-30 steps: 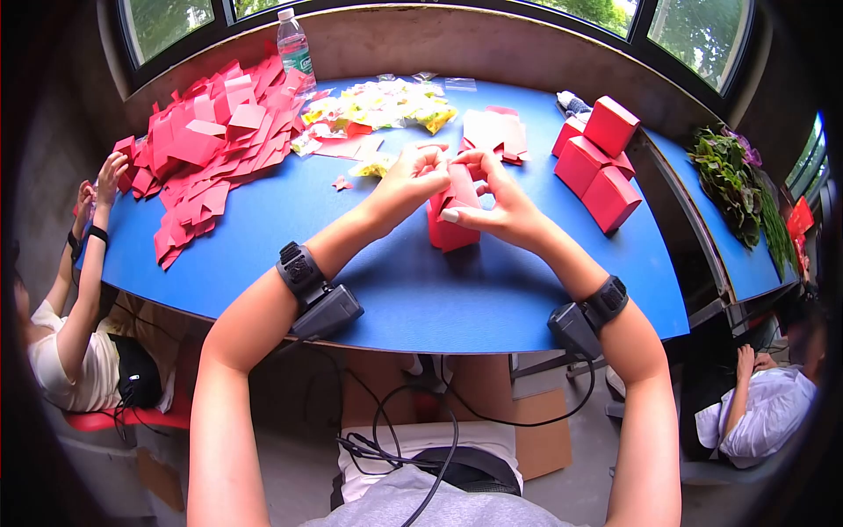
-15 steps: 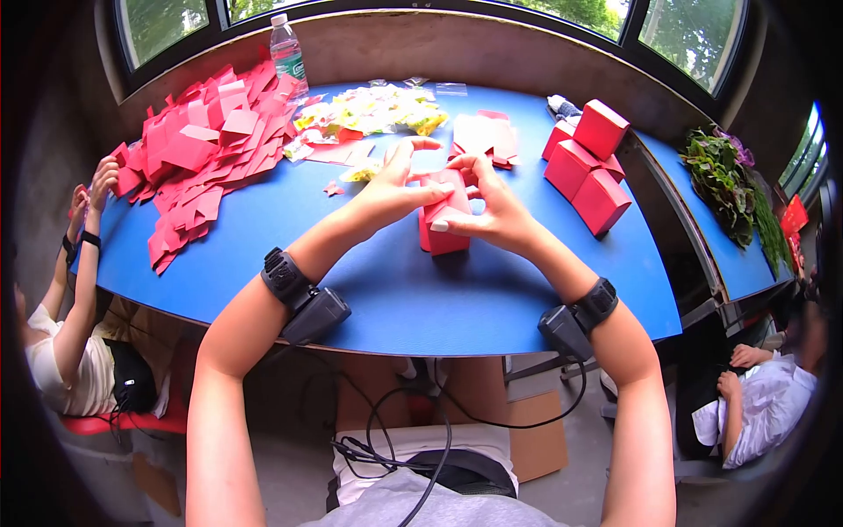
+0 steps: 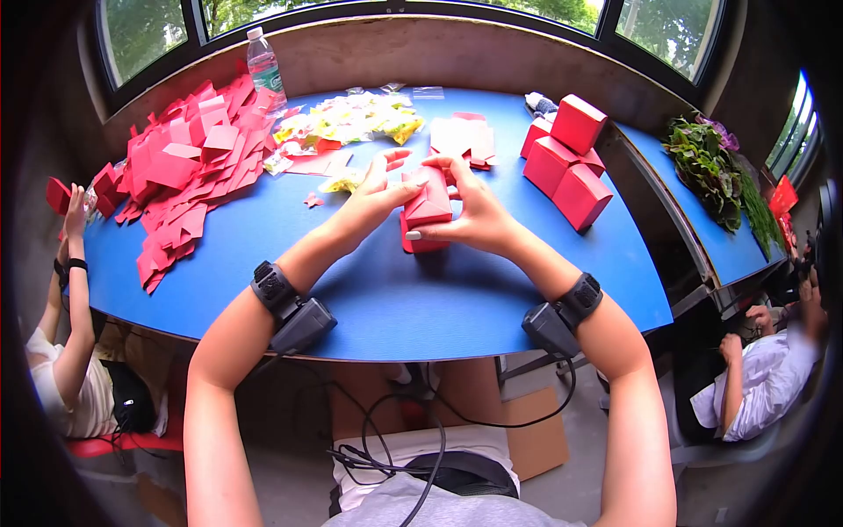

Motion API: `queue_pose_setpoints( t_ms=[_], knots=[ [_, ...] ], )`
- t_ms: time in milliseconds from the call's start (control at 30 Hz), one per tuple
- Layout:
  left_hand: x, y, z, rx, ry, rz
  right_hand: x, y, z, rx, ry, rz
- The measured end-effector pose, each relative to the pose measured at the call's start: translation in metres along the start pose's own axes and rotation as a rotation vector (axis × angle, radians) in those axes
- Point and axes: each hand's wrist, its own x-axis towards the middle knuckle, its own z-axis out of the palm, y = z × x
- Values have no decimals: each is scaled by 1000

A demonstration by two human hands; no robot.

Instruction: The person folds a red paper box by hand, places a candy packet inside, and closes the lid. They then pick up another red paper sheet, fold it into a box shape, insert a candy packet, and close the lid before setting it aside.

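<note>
A small red box (image 3: 428, 207) stands on the blue table between my two hands, its top flaps folded down. My left hand (image 3: 384, 189) is on its left side, with the thumb pressed on the top. My right hand (image 3: 470, 206) wraps round the right side, thumb across the near face and fingers at the far edge. Just beyond lies a short stack of flat red-and-white card pieces (image 3: 464, 139). A yellow packet (image 3: 342, 181) and a little red paper piece (image 3: 313, 200) lie left of my left hand.
A large heap of red card pieces (image 3: 189, 158) covers the left, near a water bottle (image 3: 265, 70). Small packets (image 3: 351, 119) lie at the back. Several finished red boxes (image 3: 566, 162) are piled at the right. Co-workers sit at both sides, beside plants (image 3: 707, 171) on another table.
The view has shifted, so the table's contents sit further left. My hands have lowered round the box, and its top now looks flat. The left co-worker's hands now hold up a red piece.
</note>
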Motion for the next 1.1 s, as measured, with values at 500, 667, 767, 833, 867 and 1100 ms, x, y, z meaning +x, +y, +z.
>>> queue_pose_setpoints(
  t_ms=[500, 667, 767, 833, 867, 1100],
  knots=[
    [-3, 3, 3, 13, -33, 31, 1, -5, -3, -88, 17, -89],
    [1, 7, -10, 179, -159, 295, 2, -9, -9, 740, 223, 340],
    [-2, 11, -11, 321, -149, 390, 5, -9, -16, 955, 172, 413],
    [1, 14, -8, 218, -124, 316, 2, -9, -17, 980, 135, 526],
    [-1, 15, -5, 215, -66, 378, 1, -9, -16, 960, 169, 553],
    [-7, 16, 7, 407, -114, 503, -1, -18, -12, 852, -13, 624]
  ],
)
